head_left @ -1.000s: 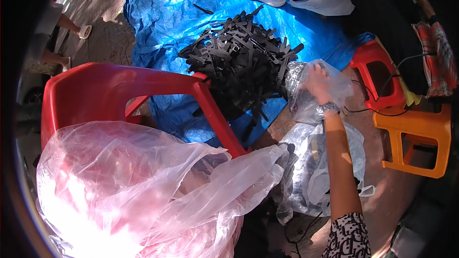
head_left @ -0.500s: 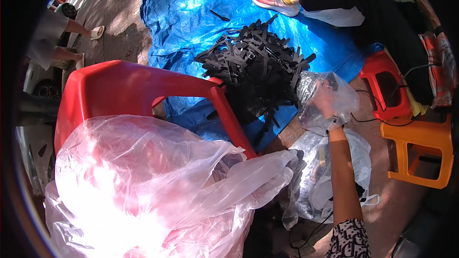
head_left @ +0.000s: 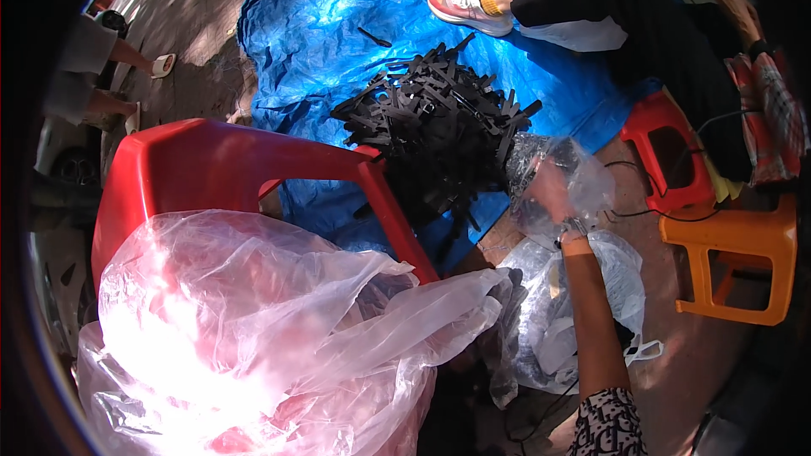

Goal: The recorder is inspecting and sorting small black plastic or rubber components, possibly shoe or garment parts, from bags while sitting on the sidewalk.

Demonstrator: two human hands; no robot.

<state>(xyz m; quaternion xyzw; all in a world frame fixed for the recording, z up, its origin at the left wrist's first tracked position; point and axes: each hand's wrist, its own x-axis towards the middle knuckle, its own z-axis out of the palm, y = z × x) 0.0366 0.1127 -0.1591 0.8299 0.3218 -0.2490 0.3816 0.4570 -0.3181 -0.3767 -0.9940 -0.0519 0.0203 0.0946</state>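
Note:
My right hand (head_left: 551, 194) is inside a clear plastic bag (head_left: 596, 171), beside the right edge of a heaped pile of flat black strips (head_left: 435, 110). The film and glare blur its fingers, so their pose and anything they hold cannot be made out. Around the wrist is a bracelet or band (head_left: 578, 226), and a patterned sleeve covers the lower forearm. Under the forearm lies a second clear bag (head_left: 541, 329) with whitish contents. My left hand is not in view.
A red plastic stool (head_left: 245, 148) carries a large clear bag (head_left: 279, 321) at left. The pile rests on a blue tarp (head_left: 312, 59). Another person's shoe (head_left: 465, 10) is on it. A red stool (head_left: 667, 152), an orange stool (head_left: 743, 257) and a black cable (head_left: 629, 213) lie right.
The whole view has shifted slightly, with most things a little further left. My right hand stays inside the clear bag by the pile. At far right, the other person's hand has come into view.

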